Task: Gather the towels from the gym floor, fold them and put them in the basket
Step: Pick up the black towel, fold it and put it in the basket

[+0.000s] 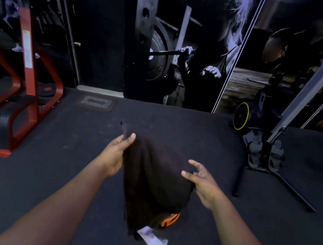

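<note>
Dark towel (153,184) hung mid-air over floor (42,177), between hands. Left hand (116,155) pinched far left corner; right hand (202,181) gripped right edge, fingers partly spread. Soft, light, limp cloth; likely best held at corners. Basket not seen.

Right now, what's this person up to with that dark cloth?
A person stands on the gym floor holding a black towel up in both hands. The left hand pinches its top corner; the right hand grips the other side, some fingers spread. The towel hangs unfolded, and no basket is in view.
</note>
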`<state>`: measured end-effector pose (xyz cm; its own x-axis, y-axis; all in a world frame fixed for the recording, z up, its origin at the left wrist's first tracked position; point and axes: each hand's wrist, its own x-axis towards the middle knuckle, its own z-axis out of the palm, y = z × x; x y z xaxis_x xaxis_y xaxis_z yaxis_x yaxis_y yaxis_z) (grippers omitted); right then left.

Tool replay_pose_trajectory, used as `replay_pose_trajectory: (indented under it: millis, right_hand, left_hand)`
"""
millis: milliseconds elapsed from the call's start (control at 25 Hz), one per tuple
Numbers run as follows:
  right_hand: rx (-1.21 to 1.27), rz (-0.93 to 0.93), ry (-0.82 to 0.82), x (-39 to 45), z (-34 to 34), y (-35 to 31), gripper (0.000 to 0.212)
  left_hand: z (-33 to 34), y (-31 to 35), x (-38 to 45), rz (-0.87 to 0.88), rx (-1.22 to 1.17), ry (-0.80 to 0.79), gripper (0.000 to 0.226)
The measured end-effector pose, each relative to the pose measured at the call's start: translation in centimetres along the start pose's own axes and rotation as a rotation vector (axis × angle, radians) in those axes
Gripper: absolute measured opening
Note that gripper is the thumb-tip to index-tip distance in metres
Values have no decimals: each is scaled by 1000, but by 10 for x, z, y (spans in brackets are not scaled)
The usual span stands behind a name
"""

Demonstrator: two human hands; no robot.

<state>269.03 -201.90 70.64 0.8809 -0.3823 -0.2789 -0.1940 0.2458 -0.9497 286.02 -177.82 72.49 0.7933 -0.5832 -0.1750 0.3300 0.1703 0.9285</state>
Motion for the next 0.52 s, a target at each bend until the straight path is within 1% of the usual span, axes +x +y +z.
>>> replay_pose_trajectory:
  millis: [80, 120, 200, 240, 280, 320, 400, 440, 480, 520]
  right_hand:
    - [34, -18, 107, 2, 11, 8, 56]
    - [32, -51, 162, 5, 15, 14, 55]
    - [-69, -117, 231, 2, 18, 21, 42]
    - [-147, -138, 261, 2, 19, 28, 33]
    - [-236, -150, 290, 2, 20, 35, 25]
    - [-308, -172, 301, 3, 21, 44, 21]
    - [-422, -198, 307, 6, 23, 60, 22]
    - [-465, -181, 298, 8, 23, 66, 21]
    - [-507, -138, 256, 11, 20, 74, 21]
    - [-588, -89, 203, 13, 18, 78, 32]
  left_hand:
    - [-21, -26, -4, -79, 208, 0, 26]
    - [-32, -43, -7, -109, 274, 27, 33]
    - [-45, -64, -7, -146, 256, 199, 60]
    - [-47, -66, -6, -134, 266, 297, 68]
    - [-49, -69, -3, -106, 313, 368, 74]
    - [-52, -74, 1, -85, 400, 400, 69]
    - [-56, -85, 1, -40, 520, 370, 41]
    - [-60, -92, 2, -35, 527, 304, 32]
    - [-59, -94, -1, -52, 553, 199, 33]
    - [-59, -96, -3, -80, 592, 79, 44]
